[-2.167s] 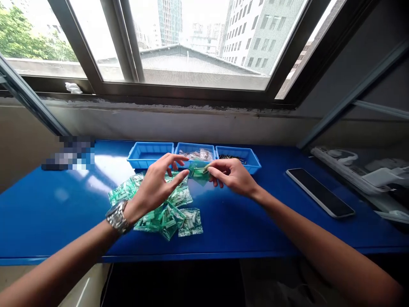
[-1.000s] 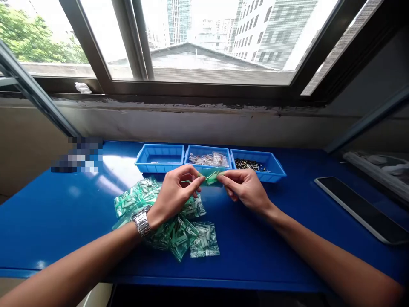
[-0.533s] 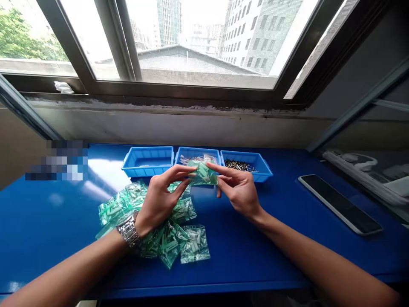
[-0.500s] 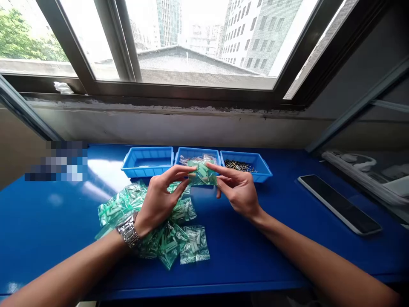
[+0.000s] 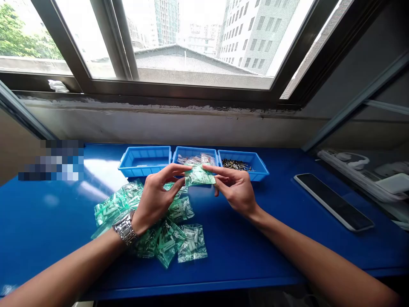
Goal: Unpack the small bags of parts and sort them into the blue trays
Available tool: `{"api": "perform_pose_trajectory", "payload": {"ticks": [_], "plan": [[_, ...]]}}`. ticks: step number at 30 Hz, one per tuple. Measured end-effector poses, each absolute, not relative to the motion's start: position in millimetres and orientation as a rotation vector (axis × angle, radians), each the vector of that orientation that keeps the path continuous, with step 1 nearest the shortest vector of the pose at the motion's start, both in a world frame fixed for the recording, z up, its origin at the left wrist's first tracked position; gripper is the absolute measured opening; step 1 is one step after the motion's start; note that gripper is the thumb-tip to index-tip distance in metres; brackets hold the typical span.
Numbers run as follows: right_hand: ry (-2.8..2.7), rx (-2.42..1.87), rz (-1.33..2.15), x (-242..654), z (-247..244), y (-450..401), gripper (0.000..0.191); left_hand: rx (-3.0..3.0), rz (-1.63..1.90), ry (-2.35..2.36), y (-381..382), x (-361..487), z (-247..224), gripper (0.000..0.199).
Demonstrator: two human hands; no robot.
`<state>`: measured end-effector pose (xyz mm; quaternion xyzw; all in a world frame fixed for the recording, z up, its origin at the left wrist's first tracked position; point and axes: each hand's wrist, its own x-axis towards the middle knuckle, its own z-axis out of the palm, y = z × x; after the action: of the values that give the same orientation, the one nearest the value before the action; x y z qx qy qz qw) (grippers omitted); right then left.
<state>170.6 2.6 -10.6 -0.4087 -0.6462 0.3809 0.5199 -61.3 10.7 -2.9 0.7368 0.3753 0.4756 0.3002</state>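
Note:
Between my two hands a small green-tinted plastic packet (image 5: 200, 176) is held up in front of the middle bin. Pale pieces show through its film, too small to name. My left hand (image 5: 159, 192), with a metal watch (image 5: 125, 229) at its wrist, pinches the packet's left edge. My right hand (image 5: 238, 187) grips its right edge between thumb and fingers. Below and left of my left hand lies a pile of similar green packets (image 5: 119, 200), partly covered by that hand and forearm. One packet (image 5: 192, 243) rests at the pile's near right side.
Three blue bins stand along the back: the left bin (image 5: 145, 172) shows a bare floor, the middle bin (image 5: 195, 149) holds clear packets, the right bin (image 5: 263, 172) holds thin metal pieces. A phone (image 5: 332, 200) lies at right, near a plastic-covered stack (image 5: 361, 170). A window rises behind.
The packet has tilted a little in my fingers, so its surface catches the light differently. Both hands keep their hold on it. The whole view has shifted slightly.

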Motion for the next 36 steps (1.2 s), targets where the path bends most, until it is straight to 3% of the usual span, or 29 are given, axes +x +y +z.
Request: {"api": "perform_pose_trajectory", "payload": {"ticks": [3,9,16,26,31,35,36], "plan": [[-1.553,-0.999,0.971,168.6,-6.5,2.3,0.023,1.86,1.204,0.994,9.4,-60.8,0.7,0.014],[-1.528,-1.085,1.089,164.4,-0.9,-0.8,0.042,1.536,0.973,0.928,8.3,-57.7,7.4,0.032],[-1.494,-1.064,1.14,164.5,-0.9,-1.4,0.04,1.515,0.945,0.974,7.3,-58.8,8.1,0.033],[-1.477,-1.015,1.059,164.1,-5.9,1.0,0.033,1.677,1.159,0.983,6.7,-58.4,5.3,0.018],[-1.536,-1.026,0.95,167.5,-6.1,0.2,0.037,1.796,1.237,0.995,9.4,-62.0,3.7,0.029],[-1.541,-0.999,1.025,168.2,-3.2,-0.2,0.024,1.824,1.191,1.007,8.1,-61.2,4.0,0.019],[-1.555,-0.992,1.076,168.2,-2.4,-0.4,0.028,1.812,1.153,1.01,7.0,-60.6,4.5,0.021]]}}
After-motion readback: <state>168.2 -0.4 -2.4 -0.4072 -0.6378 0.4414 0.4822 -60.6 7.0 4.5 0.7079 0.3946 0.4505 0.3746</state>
